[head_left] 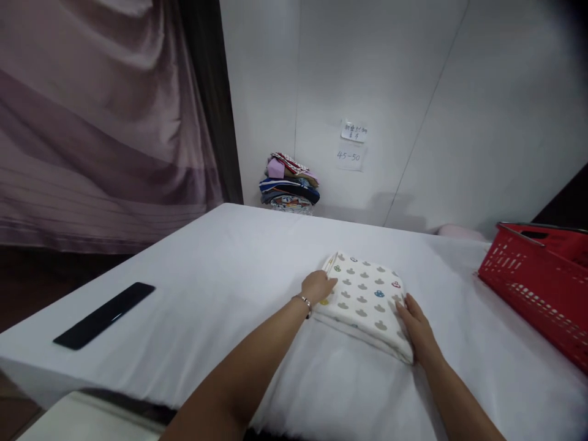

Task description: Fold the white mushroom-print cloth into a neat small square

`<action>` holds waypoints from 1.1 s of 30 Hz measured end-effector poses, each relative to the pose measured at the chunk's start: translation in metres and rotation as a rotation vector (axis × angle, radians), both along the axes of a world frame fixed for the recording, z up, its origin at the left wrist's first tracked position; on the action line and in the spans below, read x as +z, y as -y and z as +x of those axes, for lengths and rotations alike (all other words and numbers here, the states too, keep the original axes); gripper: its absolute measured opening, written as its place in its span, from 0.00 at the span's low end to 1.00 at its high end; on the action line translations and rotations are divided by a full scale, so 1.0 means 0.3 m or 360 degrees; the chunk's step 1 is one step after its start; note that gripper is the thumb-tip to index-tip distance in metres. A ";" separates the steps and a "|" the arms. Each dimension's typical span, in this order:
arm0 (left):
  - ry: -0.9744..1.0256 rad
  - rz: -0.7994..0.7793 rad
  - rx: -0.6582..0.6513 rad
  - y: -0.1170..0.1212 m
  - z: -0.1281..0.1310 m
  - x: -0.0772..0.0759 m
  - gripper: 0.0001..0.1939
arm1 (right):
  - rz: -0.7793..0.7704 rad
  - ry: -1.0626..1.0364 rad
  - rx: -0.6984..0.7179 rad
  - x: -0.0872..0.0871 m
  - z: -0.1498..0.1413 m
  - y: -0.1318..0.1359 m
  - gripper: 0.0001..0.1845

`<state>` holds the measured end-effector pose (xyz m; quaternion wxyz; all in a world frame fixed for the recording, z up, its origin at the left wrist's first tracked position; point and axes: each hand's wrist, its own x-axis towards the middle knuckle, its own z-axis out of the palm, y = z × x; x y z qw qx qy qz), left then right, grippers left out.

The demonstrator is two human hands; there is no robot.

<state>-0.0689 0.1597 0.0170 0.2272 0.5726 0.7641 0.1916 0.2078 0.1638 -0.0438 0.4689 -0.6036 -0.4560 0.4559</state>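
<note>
A folded white cloth (362,300) with a print of grey, blue, red and green mushroom-like shapes lies flat on the white-covered table (220,263). My left hand (318,286), with a bracelet at the wrist, grips the cloth's left edge; the fingertips are partly hidden at that side. On the opposite edge, my right hand (417,327) holds the cloth with its thumb on top and the other fingers mostly out of sight.
A red plastic basket (533,288) with a metal handle stands at the right. A dark flat slab (105,315) lies on the left. Beyond the far edge rises a stack of folded fabrics (290,187); paper notes (351,155) are on the wall. A pinkish curtain (105,122) hangs at the left.
</note>
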 end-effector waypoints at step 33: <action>0.0014 0.0281 0.0291 0.022 0.012 -0.061 0.03 | 0.0138 -0.0358 0.0111 -0.052 0.021 -0.010 0.38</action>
